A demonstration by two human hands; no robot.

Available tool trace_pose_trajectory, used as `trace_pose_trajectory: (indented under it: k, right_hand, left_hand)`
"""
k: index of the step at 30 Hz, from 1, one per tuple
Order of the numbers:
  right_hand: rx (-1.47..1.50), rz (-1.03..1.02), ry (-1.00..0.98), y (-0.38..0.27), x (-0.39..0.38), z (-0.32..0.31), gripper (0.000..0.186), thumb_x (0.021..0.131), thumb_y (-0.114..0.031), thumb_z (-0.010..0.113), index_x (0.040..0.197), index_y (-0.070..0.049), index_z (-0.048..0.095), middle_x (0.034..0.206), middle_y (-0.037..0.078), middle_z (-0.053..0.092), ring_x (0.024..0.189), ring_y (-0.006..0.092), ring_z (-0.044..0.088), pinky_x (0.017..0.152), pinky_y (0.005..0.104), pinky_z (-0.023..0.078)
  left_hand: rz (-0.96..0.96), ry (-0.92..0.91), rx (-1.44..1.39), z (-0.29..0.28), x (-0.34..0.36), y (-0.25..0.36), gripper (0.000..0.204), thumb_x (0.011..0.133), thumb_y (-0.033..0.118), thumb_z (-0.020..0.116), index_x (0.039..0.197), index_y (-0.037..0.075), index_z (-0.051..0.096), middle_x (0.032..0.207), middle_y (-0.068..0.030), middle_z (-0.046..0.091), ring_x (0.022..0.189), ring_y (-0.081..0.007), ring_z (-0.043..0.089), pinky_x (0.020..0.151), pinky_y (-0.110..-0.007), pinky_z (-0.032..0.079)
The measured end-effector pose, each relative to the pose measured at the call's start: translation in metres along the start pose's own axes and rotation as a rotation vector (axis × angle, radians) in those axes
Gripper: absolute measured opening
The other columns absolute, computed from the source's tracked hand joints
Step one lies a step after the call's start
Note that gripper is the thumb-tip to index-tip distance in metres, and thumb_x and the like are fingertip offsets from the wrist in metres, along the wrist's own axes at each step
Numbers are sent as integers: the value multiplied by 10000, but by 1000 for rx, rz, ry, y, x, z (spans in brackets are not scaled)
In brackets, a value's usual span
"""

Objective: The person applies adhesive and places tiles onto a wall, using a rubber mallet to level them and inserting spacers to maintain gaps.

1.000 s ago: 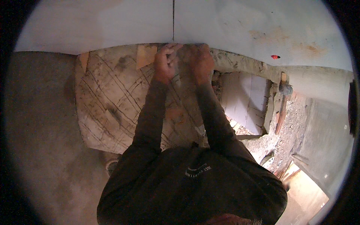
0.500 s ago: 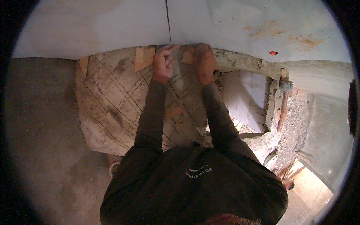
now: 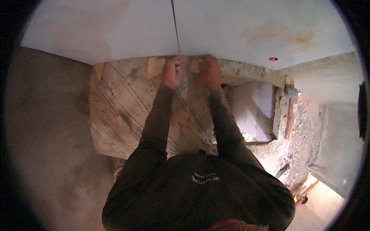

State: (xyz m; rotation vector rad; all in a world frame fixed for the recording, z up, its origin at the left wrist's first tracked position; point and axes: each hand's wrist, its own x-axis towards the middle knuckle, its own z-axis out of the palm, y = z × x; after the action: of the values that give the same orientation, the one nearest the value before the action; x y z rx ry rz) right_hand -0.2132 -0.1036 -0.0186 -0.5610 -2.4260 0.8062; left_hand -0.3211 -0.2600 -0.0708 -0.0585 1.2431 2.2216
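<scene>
Both my hands are at the bottom edge of two large pale wall panels (image 3: pixel 127 29), where the dark vertical joint (image 3: pixel 175 27) between them ends. Left of the joint's foot, my left hand (image 3: pixel 172 73) is closed with its fingers curled in. On the other side, my right hand (image 3: pixel 211 74) is also closed, its fingertips up against the panel edge. Whatever they grip is hidden, and both are slightly blurred. A tan flat piece (image 3: pixel 155 67) stands beside my left hand, and another tan piece (image 3: pixel 195 66) shows between the hands. Under them lies a dusty slab (image 3: pixel 119 104) scored with crossing lines.
Right of my right arm is a rectangular opening (image 3: pixel 250 107) in the slab. Beyond it a hammer (image 3: pixel 291 92) with a wooden handle rests on the rough edge. A third tan piece (image 3: pixel 99 71) stands at the slab's far left corner. Rubble (image 3: pixel 304 131) covers the ground at right.
The whole view has turned and shifted slightly, so the panels' bottom edge sits lower. My hands stay at the joint's foot, closed as before.
</scene>
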Motion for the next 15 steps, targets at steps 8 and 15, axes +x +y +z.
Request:
trace_pose_trajectory:
  k: [8,15]
  right_hand:
    - [-445,61,287,165,-101,-262,236,951,-225,534,1085,-52,621,1007,190,617,924,391,612,802,456,491]
    - [-885,315,186,277,-185,-352,552,970,-425,547,1381,-65,471,1167,243,579,997,427,582,802,530,491]
  left_hand:
    - [886,139,949,100,-83,92,248,883,61,606,1119,54,680,1032,-108,700,801,-159,631,709,-323,531]
    - [1808,-23,1362,312,-135,209,415,804,172,756,1203,124,653,1314,-62,578,1237,-316,507,1099,-482,373]
